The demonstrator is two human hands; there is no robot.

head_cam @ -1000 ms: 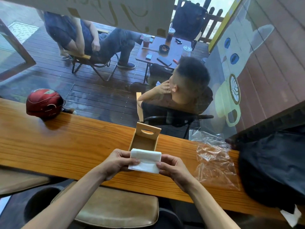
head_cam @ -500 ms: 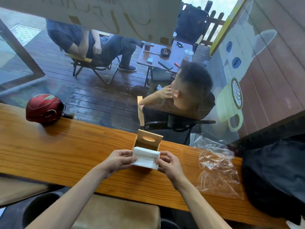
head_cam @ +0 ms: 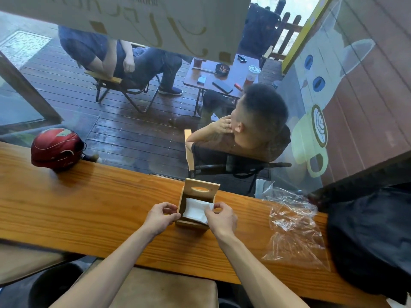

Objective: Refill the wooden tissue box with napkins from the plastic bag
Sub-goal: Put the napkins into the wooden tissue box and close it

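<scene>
- Holding the stack of napkins [head_cam: 195, 210] with your right hand [head_cam: 220, 218], you have its thumb and fingertips pinched on the stack's right edge; the stack sits tilted inside the open tissue box [head_cam: 193, 202].
- Your left hand [head_cam: 160, 216] rests against the left wall of the tissue box with its fingers curled; whether it touches the napkins cannot be told.
- The tissue box stands near the far edge of the counter [head_cam: 89, 210], about midway along it. Its lid [head_cam: 202, 189], which has an oval slot, stands upright at the far side.
- The plastic bag [head_cam: 293, 227] lies flat and crumpled on the counter to the right of the box, apart from it.
- A dark bag [head_cam: 373, 236] covers the counter's right end, just beside the plastic bag.
- A red helmet [head_cam: 56, 148] sits at the far edge toward the left end, well apart from the box.
</scene>
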